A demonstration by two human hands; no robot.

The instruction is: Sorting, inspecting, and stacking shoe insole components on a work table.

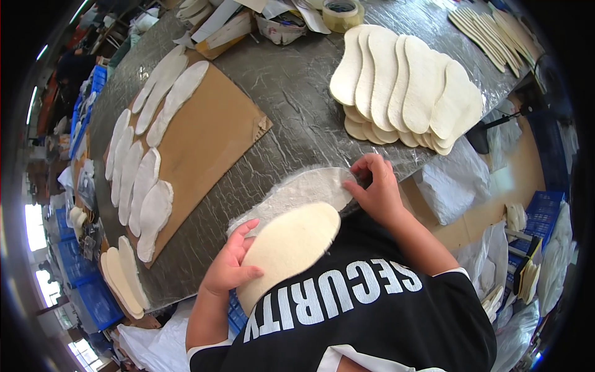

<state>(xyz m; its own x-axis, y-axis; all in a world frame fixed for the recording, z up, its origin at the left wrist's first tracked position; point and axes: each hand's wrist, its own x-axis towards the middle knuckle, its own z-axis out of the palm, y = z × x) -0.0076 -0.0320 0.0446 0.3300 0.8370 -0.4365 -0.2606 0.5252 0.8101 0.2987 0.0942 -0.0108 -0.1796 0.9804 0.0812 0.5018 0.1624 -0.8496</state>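
You held a cream, felt-like insole (288, 245) near the worktop (291, 93) edge, long axis running seven to one o'clock. Your left hand (230, 263) grip clamped its heel; right hand (377, 189) fingers pinched the fuzzy white layer (297, 189) beneath.

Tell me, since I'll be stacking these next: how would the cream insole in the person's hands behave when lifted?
The insole probably holds flat: it juts past the table edge without drooping. Likely light, since the left hand steadies it by its rim. Its matte, felt-like face suggests little slipping.
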